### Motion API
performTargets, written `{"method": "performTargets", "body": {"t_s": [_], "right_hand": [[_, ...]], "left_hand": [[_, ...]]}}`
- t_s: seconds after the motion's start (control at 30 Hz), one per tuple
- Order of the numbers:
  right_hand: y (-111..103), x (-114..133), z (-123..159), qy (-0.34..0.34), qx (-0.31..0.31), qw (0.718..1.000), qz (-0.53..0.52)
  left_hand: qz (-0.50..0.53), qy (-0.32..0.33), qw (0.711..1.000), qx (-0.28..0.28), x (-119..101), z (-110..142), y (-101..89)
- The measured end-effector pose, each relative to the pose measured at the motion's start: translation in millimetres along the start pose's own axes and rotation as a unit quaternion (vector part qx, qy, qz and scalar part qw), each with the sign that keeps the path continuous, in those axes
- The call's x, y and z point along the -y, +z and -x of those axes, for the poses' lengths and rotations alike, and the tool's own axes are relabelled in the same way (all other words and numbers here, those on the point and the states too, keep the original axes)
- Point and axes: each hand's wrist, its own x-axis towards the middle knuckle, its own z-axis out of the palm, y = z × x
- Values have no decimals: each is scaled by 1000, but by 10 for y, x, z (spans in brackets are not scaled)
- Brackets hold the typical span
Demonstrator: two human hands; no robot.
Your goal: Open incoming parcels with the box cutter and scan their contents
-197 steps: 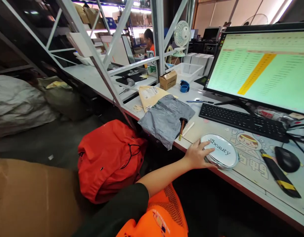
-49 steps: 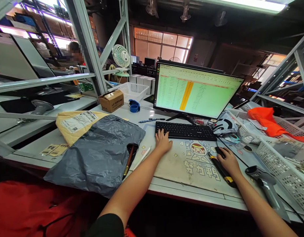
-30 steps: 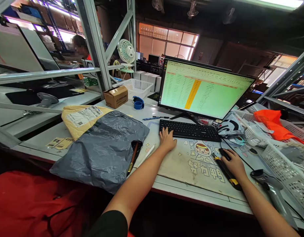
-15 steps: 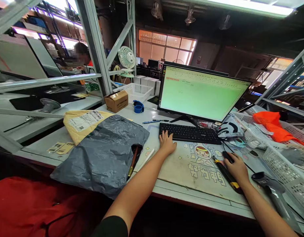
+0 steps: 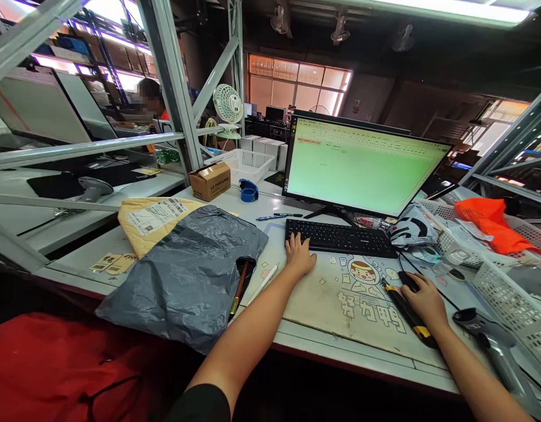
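Note:
My left hand rests on the left end of a black keyboard, fingers spread flat on the keys. My right hand is curled over a black mouse on a printed desk mat. A black and yellow box cutter lies just left of that hand. Behind the keyboard a monitor shows a nearly blank green sheet.
A grey plastic mailer overlaps a yellow mailer on the table's left. A brush, a small cardboard box, blue tape and pens lie nearby. White baskets and a barcode scanner sit right. Another person works far back left.
The screen changed from a filled table with an orange column to an almost blank green sheet. Both hands stayed on keyboard and mouse. Earlier my left hand pressed an oval labelled item.

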Motion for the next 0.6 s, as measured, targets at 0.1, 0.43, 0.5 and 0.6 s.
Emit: {"method": "performTargets", "body": {"t_s": [0.1,0.43,0.5,0.6], "right_hand": [[17,-10,4,-8,-13,1000,-2],[22,-59,14,4,-23,1000,-1],[35,-84,12,17,-19,1000,7],[67,-114,-5,11,-4,1000,17]], "left_hand": [[1,-1,1000,0,-3,3,-1],[4,-1,1000,6,-11,20,-33],[8,-2,1000,10,-11,20,-35],[8,-2,1000,7,-8,16,-25]]}}
